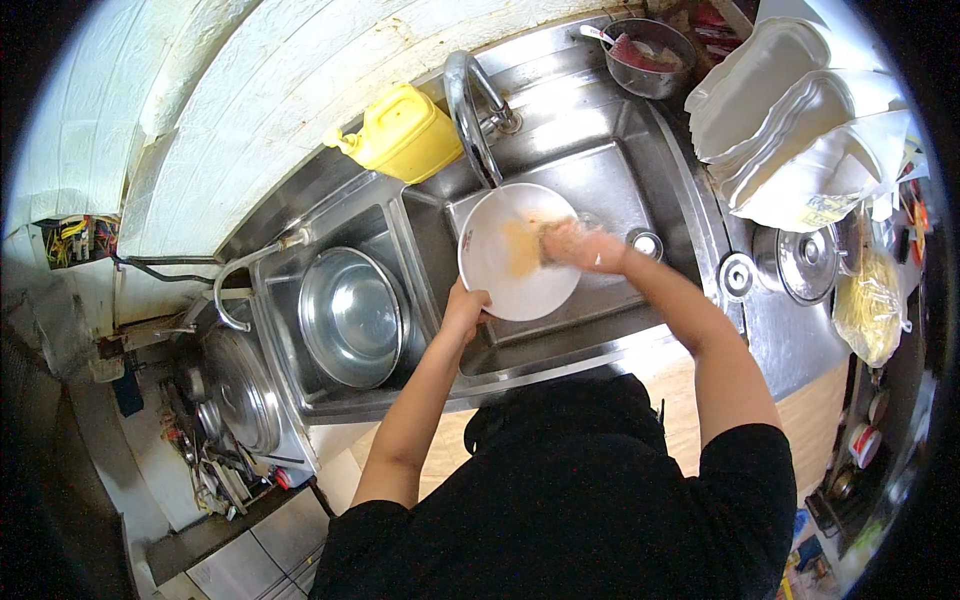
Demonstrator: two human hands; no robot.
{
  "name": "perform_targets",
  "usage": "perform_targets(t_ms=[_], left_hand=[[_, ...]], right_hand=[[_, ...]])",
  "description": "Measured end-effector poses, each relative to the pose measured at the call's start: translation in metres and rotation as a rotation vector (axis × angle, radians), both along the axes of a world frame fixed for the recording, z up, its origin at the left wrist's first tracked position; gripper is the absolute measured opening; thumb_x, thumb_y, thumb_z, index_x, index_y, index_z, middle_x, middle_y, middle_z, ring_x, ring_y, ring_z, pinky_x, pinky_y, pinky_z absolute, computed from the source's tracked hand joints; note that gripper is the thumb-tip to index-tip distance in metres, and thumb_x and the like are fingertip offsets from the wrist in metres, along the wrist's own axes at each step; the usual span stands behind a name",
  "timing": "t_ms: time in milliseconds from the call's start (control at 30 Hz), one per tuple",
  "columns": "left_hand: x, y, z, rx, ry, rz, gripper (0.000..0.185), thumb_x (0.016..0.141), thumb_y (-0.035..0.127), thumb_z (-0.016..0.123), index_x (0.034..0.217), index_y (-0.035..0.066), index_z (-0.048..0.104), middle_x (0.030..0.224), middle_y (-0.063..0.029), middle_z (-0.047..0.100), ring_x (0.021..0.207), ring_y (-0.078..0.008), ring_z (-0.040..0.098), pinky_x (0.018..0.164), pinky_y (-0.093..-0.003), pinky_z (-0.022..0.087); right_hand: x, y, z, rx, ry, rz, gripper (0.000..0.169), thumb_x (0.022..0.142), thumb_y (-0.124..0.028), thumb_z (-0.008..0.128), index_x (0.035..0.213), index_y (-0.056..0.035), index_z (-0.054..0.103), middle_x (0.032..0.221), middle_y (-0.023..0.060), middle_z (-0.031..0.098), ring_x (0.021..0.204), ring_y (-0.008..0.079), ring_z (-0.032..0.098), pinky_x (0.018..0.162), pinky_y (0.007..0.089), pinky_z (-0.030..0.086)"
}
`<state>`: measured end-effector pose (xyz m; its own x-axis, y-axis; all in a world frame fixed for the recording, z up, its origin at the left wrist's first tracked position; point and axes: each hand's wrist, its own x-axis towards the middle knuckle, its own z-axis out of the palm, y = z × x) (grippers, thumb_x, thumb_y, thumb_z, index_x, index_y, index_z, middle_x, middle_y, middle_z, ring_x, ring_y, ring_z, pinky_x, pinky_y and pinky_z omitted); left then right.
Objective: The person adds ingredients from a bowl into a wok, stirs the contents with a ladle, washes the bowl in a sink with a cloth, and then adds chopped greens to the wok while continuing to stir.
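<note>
A white bowl (485, 281) is held over the right basin of a stainless steel sink (626, 169), under the tip of the chrome faucet (469, 112). My left hand (466, 309) grips its lower left rim, thumb on the inner side. Blurred by motion, my right hand (576, 246) is over the bowl's right part, palm side down. Against the bowl's inner wall shows a yellowish-orange patch (523, 244); whether it is residue or a cloth is too smeared to tell. Anything under my right fingers is hidden.
A large metal basin (349, 315) stands in the left sink compartment. Behind the sink lies a yellow plastic jug (409, 135). At the back right are a metal pot (649, 56) and stacked white trays (787, 142). A lidded pot (806, 266) and a bag of noodles (870, 300) sit at right.
</note>
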<state>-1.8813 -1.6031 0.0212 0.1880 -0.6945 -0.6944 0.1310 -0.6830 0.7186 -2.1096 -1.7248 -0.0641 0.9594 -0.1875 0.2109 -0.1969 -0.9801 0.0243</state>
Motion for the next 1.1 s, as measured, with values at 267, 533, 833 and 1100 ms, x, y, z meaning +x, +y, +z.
perform_targets(t_ms=[267,533,833,1100], left_hand=[[0.0,-0.024,-0.006,-0.044,0.127,0.109,0.057,0.059,-0.007,0.037,0.116,0.001,0.033,0.089,-0.0183,0.052,0.065,-0.0284,0.058,0.04,-0.034,0.05],[-0.024,-0.022,0.014,-0.02,0.019,0.193,0.056,0.06,-0.007,0.037,0.115,0.0,0.032,0.095,-0.0195,0.05,0.072,-0.0322,0.059,0.047,-0.037,0.054],[-0.045,-0.029,0.025,0.07,0.171,0.163,0.056,0.061,-0.005,0.037,0.117,-0.001,0.032,0.095,-0.0193,0.051,0.068,-0.0301,0.059,0.048,-0.0347,0.054],[-0.032,-0.029,0.02,0.059,0.197,0.081,0.052,0.064,-0.003,0.039,0.116,-0.001,0.032,0.093,-0.0188,0.051,0.065,-0.0286,0.059,0.044,-0.0322,0.053]], right_hand=[[0.02,0.019,0.017,0.619,-0.06,-0.52,0.035,0.083,-0.021,0.034,0.112,-0.003,0.043,0.108,0.012,0.047,0.103,0.0256,0.043,0.087,0.0333,0.036],[0.051,0.066,0.055,1.101,-0.02,-0.304,0.056,0.064,0.001,0.046,0.119,0.0004,0.037,0.124,0.0198,0.036,0.119,0.0302,0.03,0.098,0.0351,0.026],[0.063,0.009,0.04,0.605,-0.148,-0.409,0.057,0.075,-0.011,0.046,0.127,0.0005,0.026,0.136,0.0177,0.014,0.126,0.0292,0.015,0.101,0.0329,0.021],[0.091,0.018,0.046,0.814,-0.434,-0.076,0.047,0.084,-0.011,0.035,0.127,0.001,0.022,0.137,0.0169,0.011,0.124,0.0313,0.019,0.102,0.0337,0.017]])
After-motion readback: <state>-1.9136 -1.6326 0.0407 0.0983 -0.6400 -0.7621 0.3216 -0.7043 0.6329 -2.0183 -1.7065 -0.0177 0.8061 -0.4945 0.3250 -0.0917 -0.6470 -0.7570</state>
